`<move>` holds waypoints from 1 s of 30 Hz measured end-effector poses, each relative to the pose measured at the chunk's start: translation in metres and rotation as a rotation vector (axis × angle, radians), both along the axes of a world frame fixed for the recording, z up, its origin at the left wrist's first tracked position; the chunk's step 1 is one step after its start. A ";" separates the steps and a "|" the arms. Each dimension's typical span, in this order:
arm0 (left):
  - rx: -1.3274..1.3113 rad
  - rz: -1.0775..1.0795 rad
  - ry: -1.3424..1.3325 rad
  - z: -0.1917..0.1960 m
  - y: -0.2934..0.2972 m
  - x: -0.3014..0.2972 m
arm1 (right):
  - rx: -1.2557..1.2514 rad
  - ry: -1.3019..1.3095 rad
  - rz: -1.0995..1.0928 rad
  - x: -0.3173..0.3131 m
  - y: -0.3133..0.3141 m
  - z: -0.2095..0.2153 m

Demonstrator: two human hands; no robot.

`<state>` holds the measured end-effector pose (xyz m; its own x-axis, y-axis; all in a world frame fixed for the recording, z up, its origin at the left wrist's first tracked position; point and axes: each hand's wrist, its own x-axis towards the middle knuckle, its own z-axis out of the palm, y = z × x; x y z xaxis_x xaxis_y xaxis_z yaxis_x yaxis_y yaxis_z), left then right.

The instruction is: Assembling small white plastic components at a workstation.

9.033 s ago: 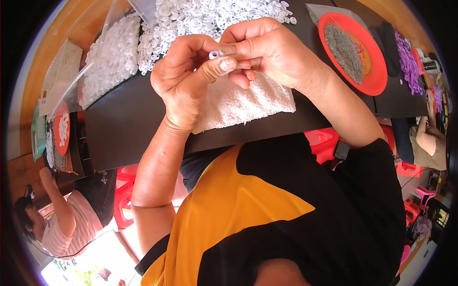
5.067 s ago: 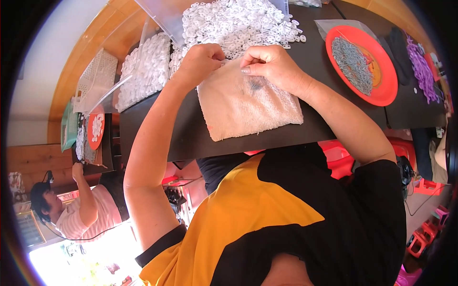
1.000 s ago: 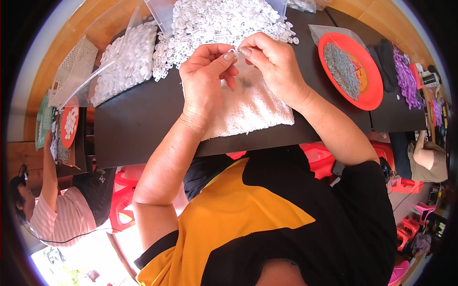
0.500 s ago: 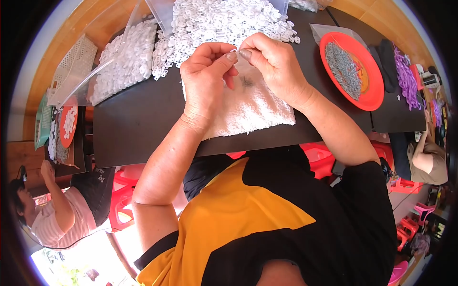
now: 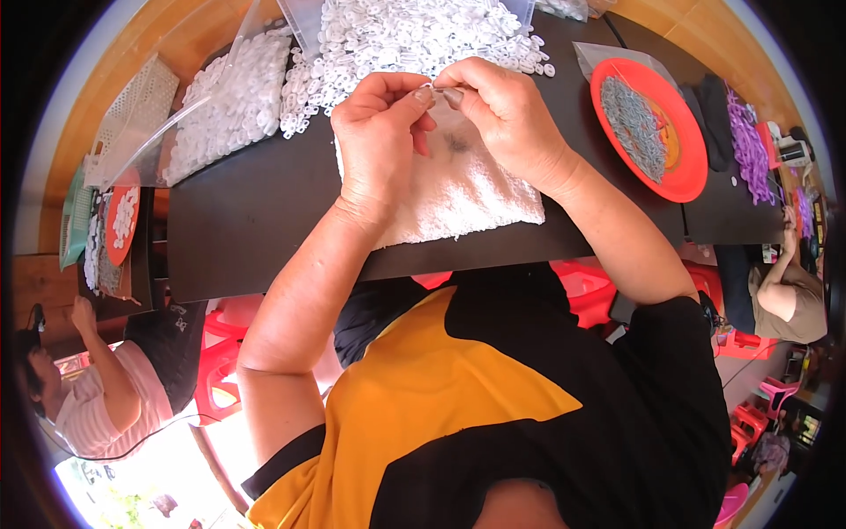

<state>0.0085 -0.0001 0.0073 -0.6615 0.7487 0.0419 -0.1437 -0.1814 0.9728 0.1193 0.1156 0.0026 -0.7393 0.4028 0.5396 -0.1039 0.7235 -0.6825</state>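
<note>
Above a white towel (image 5: 467, 207), my left hand (image 5: 379, 123) and my right hand (image 5: 507, 115) meet fingertip to fingertip. The left thumb and forefinger are pinched on a tiny white piece (image 5: 430, 85), mostly hidden by the fingers. Against it, my right thumb and forefinger are closed too; whatever they grip is too small to make out. Just beyond the hands spreads a heap of small white plastic pieces with holes (image 5: 414, 40), spilling from a clear plastic bin (image 5: 302, 31). A dark smudge marks the towel below my fingers.
On the right, a red plate (image 5: 692, 167) holds many small grey metal parts (image 5: 633, 128). Purple cords (image 5: 749, 154) lie farther right. A clear bag of white pieces (image 5: 229, 106) sits at left on the dark table (image 5: 256, 229). People work at both sides (image 5: 115, 379).
Both hands keep their pinch and shift very slightly up and left in the picture. The whole view moves a little as well. The person on the right has an arm slightly higher.
</note>
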 end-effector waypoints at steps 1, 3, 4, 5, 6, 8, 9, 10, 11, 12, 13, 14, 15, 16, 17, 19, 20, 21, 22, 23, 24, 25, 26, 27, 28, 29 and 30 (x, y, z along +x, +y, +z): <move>-0.001 -0.004 0.002 0.000 0.000 -0.001 | 0.033 0.042 0.005 -0.001 0.001 -0.002; -0.002 -0.009 0.004 -0.001 0.001 0.000 | 0.066 0.084 0.010 0.000 0.001 -0.002; 0.015 -0.010 0.003 -0.001 0.001 0.000 | 0.081 0.070 -0.004 0.000 0.001 -0.002; 0.031 -0.011 0.001 -0.002 0.001 0.000 | 0.096 0.057 -0.019 0.001 0.001 -0.001; 0.030 -0.013 0.002 -0.002 0.001 -0.001 | 0.095 0.057 -0.021 0.001 0.001 -0.001; -0.026 -0.033 0.012 -0.001 0.001 -0.003 | 0.131 0.047 -0.037 0.001 0.004 -0.002; -0.028 -0.036 0.012 0.000 0.001 -0.003 | 0.128 0.047 -0.039 0.002 0.004 -0.002; -0.035 -0.049 -0.016 0.000 0.001 -0.003 | 0.152 0.037 -0.050 0.002 0.005 -0.002; -0.042 -0.062 -0.043 0.000 0.001 -0.004 | 0.176 0.028 -0.061 0.002 0.005 -0.002; -0.044 -0.063 -0.043 0.000 0.001 -0.004 | 0.174 0.028 -0.062 0.002 0.006 -0.003; -0.050 -0.073 -0.043 0.001 0.001 -0.004 | 0.202 0.031 -0.074 0.002 0.006 -0.004; -0.057 -0.083 -0.044 0.001 0.001 -0.004 | 0.229 0.033 -0.086 0.002 0.006 -0.005; -0.059 -0.084 -0.044 0.001 0.001 -0.004 | 0.227 0.033 -0.088 0.002 0.006 -0.005; -0.058 -0.084 -0.030 0.000 0.001 -0.003 | 0.291 0.042 -0.098 0.002 0.006 -0.005; -0.058 -0.084 -0.016 0.000 0.001 -0.003 | 0.356 0.052 -0.107 0.002 0.006 -0.005; -0.059 -0.084 -0.007 -0.001 0.001 -0.002 | 0.406 0.046 -0.127 0.002 0.004 -0.006; -0.059 -0.082 0.002 -0.002 0.001 -0.002 | 0.459 0.042 -0.146 0.001 0.003 -0.006; -0.061 -0.082 0.001 -0.002 0.000 -0.001 | 0.457 0.041 -0.145 0.001 0.002 -0.007; -0.065 -0.068 0.013 -0.002 0.001 -0.001 | 0.481 0.027 -0.157 0.001 0.001 -0.007; -0.069 -0.053 0.025 -0.003 0.001 0.000 | 0.505 0.013 -0.169 0.001 0.000 -0.007; -0.070 -0.054 0.024 -0.003 0.000 0.001 | 0.504 0.012 -0.170 0.000 -0.001 -0.008; -0.074 -0.039 0.032 -0.003 0.000 0.002 | 0.484 0.018 -0.165 -0.001 -0.002 -0.010; -0.078 -0.023 0.039 -0.004 0.000 0.003 | 0.465 0.025 -0.161 -0.002 -0.003 -0.012; -0.078 -0.024 0.038 -0.004 0.001 0.004 | 0.465 0.024 -0.162 -0.004 -0.005 -0.014; -0.075 -0.007 0.038 -0.005 0.001 0.004 | 0.460 0.045 -0.169 -0.008 -0.006 -0.017; -0.072 0.010 0.037 -0.006 0.000 0.004 | 0.455 0.067 -0.176 -0.010 -0.007 -0.019; -0.072 0.010 0.036 -0.007 0.000 0.003 | 0.456 0.066 -0.175 -0.010 -0.006 -0.021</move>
<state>0.0116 0.0001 0.0000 -0.6681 0.7439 0.0127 -0.1066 -0.1125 0.9879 0.1094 0.1092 -0.0180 -0.6397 0.2301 0.7334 0.0134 0.9573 -0.2887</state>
